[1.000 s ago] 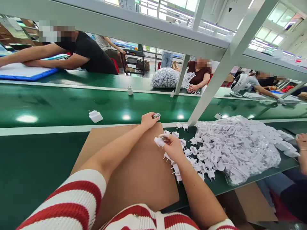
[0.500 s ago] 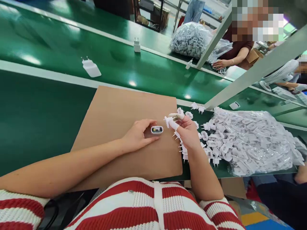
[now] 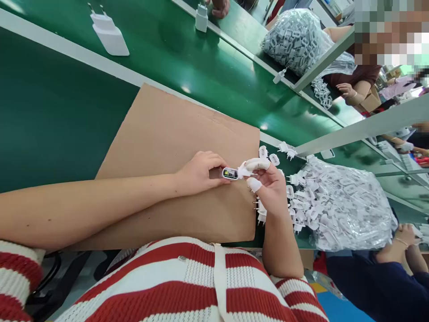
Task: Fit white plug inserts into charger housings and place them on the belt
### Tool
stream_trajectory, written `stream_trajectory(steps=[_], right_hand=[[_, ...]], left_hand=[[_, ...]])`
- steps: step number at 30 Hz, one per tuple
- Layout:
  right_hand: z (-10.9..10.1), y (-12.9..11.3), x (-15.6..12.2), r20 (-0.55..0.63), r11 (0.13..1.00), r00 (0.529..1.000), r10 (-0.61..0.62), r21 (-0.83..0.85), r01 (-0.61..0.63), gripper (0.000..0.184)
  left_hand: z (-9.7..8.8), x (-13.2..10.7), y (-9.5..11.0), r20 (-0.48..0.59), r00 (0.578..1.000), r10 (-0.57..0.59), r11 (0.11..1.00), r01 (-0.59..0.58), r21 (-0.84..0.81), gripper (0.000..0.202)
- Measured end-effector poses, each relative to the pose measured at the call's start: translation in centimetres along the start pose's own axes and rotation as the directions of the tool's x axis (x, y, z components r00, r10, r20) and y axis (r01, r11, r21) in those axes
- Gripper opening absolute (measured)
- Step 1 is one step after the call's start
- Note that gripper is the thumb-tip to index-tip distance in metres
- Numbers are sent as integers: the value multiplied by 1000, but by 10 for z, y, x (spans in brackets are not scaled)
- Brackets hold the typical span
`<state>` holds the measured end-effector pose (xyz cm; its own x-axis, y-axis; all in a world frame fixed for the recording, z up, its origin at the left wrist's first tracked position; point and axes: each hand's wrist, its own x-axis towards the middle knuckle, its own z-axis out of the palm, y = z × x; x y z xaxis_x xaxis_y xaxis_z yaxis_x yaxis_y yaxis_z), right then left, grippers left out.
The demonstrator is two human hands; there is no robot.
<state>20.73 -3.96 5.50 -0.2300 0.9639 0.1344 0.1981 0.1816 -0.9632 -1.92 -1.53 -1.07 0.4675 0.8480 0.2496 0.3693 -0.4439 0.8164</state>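
Left hand point(image 3: 197, 172) clamped on charger shell point(image 3: 229, 173), right hand point(image 3: 270, 188) on plug cap point(image 3: 244, 170), together above cardboard point(image 3: 174, 129).

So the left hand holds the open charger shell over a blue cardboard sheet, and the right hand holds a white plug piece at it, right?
Not quite. The head view shows the cardboard sheet is brown, not blue. The left hand does hold the open charger shell over it, with the right hand holding a white plug piece at it.
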Motion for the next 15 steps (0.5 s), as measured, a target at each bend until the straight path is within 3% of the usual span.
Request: stream_trajectory(steps=[3, 6, 11, 15], right_hand=[[3, 2, 1, -66, 953, 988, -141, -280, 117, 9], [4, 1, -2, -116, 869, 971, -207, -479, 127, 29], [7, 1, -9, 115, 684, 938, -327, -656, 319, 19], [14, 5, -8, 182, 635, 952, -245, -712, 300, 31]], left_hand=[[0, 0, -1, -10, 1000, -5, 1000, 5, 3, 39], [0, 0, -2, -3, 1000, -8, 1000, 8, 1, 39], [0, 0, -2, -2, 1000, -7, 1000, 7, -9, 40], [1, 0, -4, -9, 1000, -10, 1000, 10, 5, 42]])
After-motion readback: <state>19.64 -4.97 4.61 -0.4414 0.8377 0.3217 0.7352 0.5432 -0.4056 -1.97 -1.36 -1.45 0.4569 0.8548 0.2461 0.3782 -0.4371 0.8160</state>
